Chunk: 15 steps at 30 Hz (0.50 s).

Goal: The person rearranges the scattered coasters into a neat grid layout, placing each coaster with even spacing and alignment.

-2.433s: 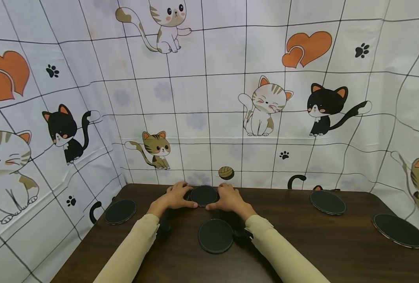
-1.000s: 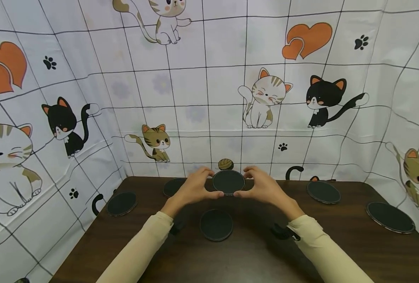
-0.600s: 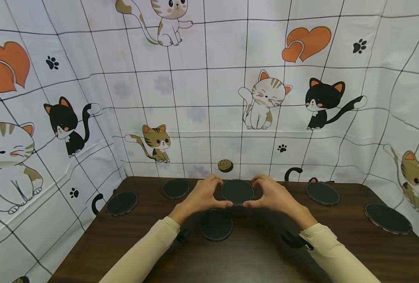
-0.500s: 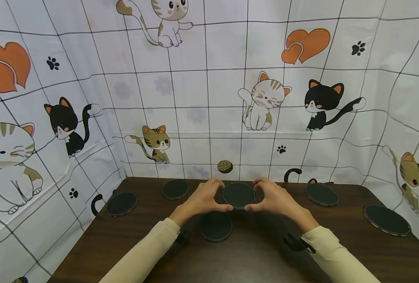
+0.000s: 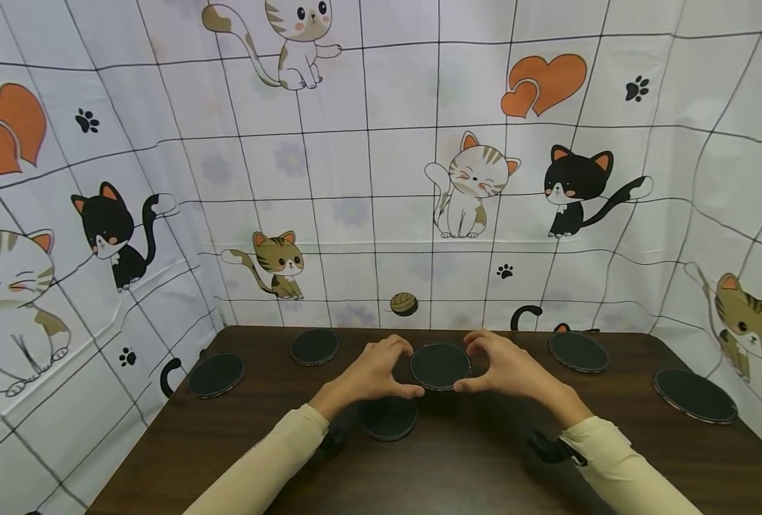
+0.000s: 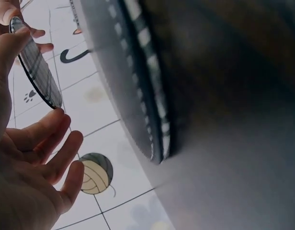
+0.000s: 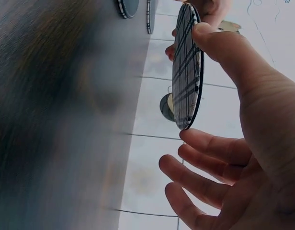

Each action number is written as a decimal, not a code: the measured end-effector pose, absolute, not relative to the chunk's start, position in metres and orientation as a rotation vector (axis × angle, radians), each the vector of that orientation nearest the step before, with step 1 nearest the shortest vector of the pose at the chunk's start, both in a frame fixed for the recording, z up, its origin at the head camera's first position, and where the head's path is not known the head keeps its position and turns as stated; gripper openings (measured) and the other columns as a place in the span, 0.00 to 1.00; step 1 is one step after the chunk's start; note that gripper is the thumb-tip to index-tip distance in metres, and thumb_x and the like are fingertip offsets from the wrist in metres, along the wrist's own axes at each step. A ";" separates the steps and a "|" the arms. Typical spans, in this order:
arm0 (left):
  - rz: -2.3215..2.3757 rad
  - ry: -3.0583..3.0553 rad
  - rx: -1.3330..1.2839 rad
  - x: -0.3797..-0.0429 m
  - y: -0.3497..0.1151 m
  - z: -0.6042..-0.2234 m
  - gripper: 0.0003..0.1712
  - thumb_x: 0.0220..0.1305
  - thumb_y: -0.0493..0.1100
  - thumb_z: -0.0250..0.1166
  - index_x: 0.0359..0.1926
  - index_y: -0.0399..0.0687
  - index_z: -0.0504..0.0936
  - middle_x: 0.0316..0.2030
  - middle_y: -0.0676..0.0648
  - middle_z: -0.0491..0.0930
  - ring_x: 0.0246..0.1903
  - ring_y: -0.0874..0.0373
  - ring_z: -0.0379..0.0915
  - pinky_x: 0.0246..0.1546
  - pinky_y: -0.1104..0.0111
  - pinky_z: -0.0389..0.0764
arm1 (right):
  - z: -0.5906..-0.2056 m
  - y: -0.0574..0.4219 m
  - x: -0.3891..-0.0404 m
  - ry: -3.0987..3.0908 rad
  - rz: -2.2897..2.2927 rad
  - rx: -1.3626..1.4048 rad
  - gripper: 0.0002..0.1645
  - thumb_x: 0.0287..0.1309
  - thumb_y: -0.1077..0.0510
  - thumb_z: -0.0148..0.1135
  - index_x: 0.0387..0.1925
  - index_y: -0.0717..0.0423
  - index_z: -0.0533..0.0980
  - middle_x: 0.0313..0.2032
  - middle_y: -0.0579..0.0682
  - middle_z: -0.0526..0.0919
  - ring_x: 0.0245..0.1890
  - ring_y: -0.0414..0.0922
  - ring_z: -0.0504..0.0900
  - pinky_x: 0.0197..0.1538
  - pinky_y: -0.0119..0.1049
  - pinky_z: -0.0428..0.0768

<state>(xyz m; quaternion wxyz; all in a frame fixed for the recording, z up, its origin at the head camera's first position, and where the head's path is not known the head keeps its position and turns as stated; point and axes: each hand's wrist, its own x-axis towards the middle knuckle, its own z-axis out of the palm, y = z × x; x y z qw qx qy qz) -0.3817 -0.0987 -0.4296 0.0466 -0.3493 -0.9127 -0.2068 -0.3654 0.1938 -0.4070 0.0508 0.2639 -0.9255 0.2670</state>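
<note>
A right hand (image 7: 262, 143) pinches a plaid disc (image 7: 185, 76) by its edge, and a left hand (image 7: 212, 8) shows behind its top end.
The disc is seen nearly edge-on at upper center, checked face to the left, dark rim to the right. The thumb touches the right edge near the top, one fingertip the lower end; the remaining fingers sit below. A blurred table (image 7: 56, 124) fills the left, two dark-topped discs (image 7: 130, 6) show at the top, and a lined white sheet (image 7: 147, 182) spans the middle.

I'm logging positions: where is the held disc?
In the head view, the held disc is just right of centre, between the left hand and right hand, raised above the table.
</note>
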 end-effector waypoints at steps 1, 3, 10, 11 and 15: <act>-0.635 -2.790 -1.070 -0.381 -0.098 -0.431 0.41 0.59 0.66 0.73 0.63 0.45 0.76 0.61 0.48 0.72 0.60 0.53 0.71 0.65 0.48 0.62 | -0.408 0.195 -0.365 -2.823 0.822 0.806 0.56 0.43 0.29 0.79 0.63 0.63 0.73 0.51 0.51 0.80 0.51 0.53 0.80 0.50 0.56 0.79; -0.646 -2.801 -1.073 -0.380 -0.098 -0.432 0.40 0.60 0.65 0.72 0.63 0.45 0.76 0.61 0.48 0.72 0.60 0.54 0.71 0.66 0.48 0.62 | -0.411 0.197 -0.366 -2.838 0.833 0.813 0.56 0.44 0.30 0.78 0.63 0.63 0.73 0.51 0.51 0.80 0.51 0.53 0.80 0.50 0.56 0.79; -0.646 -2.808 -1.072 -0.381 -0.096 -0.429 0.37 0.61 0.65 0.72 0.61 0.45 0.78 0.61 0.48 0.72 0.61 0.52 0.70 0.67 0.47 0.60 | -0.415 0.201 -0.370 -2.842 0.872 0.832 0.55 0.45 0.31 0.79 0.63 0.64 0.72 0.50 0.51 0.80 0.51 0.53 0.81 0.51 0.57 0.78; -0.641 -2.813 -1.073 -0.381 -0.096 -0.428 0.37 0.60 0.65 0.72 0.61 0.45 0.78 0.61 0.48 0.72 0.61 0.52 0.70 0.67 0.47 0.60 | -0.416 0.201 -0.371 -2.844 0.870 0.836 0.55 0.44 0.31 0.79 0.63 0.63 0.72 0.50 0.51 0.80 0.52 0.53 0.81 0.51 0.57 0.78; -0.627 -2.837 -1.074 -0.381 -0.097 -0.428 0.38 0.58 0.66 0.73 0.59 0.46 0.79 0.61 0.48 0.72 0.61 0.52 0.70 0.67 0.47 0.59 | -0.420 0.201 -0.371 -2.858 0.867 0.859 0.56 0.44 0.30 0.79 0.64 0.63 0.72 0.50 0.51 0.80 0.52 0.53 0.81 0.52 0.57 0.78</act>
